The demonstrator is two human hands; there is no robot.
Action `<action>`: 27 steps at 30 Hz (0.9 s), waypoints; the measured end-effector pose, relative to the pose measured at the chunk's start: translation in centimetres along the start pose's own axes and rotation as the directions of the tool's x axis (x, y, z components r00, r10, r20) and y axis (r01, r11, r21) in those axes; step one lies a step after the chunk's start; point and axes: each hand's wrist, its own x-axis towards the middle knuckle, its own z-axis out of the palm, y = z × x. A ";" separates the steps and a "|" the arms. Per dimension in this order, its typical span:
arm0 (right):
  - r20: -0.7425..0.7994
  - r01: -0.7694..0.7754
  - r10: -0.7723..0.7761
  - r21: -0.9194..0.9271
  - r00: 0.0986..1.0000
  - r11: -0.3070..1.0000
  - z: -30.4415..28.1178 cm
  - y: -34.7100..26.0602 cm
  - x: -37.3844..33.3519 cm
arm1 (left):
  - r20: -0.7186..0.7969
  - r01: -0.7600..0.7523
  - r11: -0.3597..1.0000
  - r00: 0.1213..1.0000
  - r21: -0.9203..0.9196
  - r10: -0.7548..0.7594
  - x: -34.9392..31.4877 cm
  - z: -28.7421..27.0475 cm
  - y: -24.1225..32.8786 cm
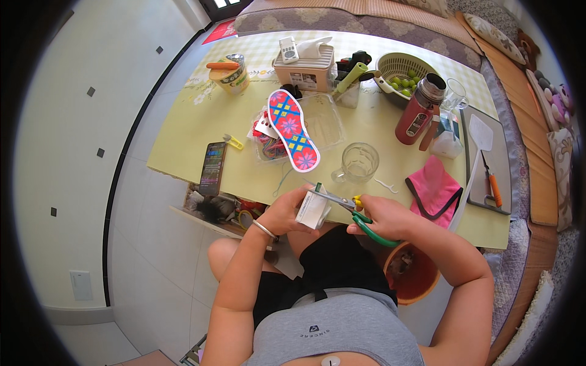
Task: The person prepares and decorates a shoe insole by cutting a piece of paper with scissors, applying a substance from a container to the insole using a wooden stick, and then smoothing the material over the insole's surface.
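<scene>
Just off the table's near edge, my left hand grips a small white box. My right hand is closed on scissors with green and yellow handles. Their blades point left and lie across the top of the box; whether they are cutting into it I cannot tell. Beyond my hands, a colourful patterned insole with a white rim leans on a clear plastic tray of coloured thread. A glass mug stands right of the insole, beside a short white strip.
A phone and a yellow thread snipper lie left, above an open drawer. To the right are a red thermos, pink cloth, cutting board and orange-handled knife. An orange bin stands below.
</scene>
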 end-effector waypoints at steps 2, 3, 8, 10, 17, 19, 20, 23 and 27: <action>0.002 0.003 -0.003 0.007 1.000 1.000 -0.1 0.0 0.0 | -0.017 0.006 1.000 1.000 -0.006 -0.006 -0.1 0.1 -0.1; 0.012 0.000 0.000 0.006 1.000 1.000 -0.5 -0.2 -0.1 | -0.008 0.038 0.998 0.999 -0.042 -0.039 -0.1 0.1 0.0; -0.015 0.001 -0.002 -0.020 1.000 1.000 -0.5 -0.2 -0.1 | 0.018 0.122 0.977 0.993 -0.175 -0.120 -0.1 0.0 0.3; -0.021 -0.003 0.003 -0.001 1.000 1.000 -0.1 -0.1 -0.2 | 0.021 0.085 0.986 0.996 -0.143 -0.083 -0.1 0.1 0.5; -0.019 -0.011 0.011 0.011 1.000 1.000 0.3 0.2 0.0 | 0.007 0.101 0.988 0.995 -0.119 -0.101 -0.1 0.2 0.9; -0.032 0.004 -0.003 0.008 0.999 1.000 0.2 0.2 0.0 | 0.008 0.096 0.989 0.995 -0.110 -0.096 -0.1 0.1 0.7; -0.030 -0.001 0.000 -0.004 1.000 1.000 0.2 0.1 0.0 | 0.009 0.093 0.990 0.996 -0.106 -0.093 -0.1 0.1 0.5; -0.034 -0.005 0.004 -0.039 0.999 0.999 0.0 -0.1 0.0 | 0.000 0.076 0.990 0.997 -0.118 -0.076 -0.1 0.1 0.3; -0.048 -0.009 0.006 -0.062 0.999 0.998 -0.3 -0.3 -0.3 | 0.010 0.075 0.991 0.997 -0.107 -0.074 0.0 0.0 0.1</action>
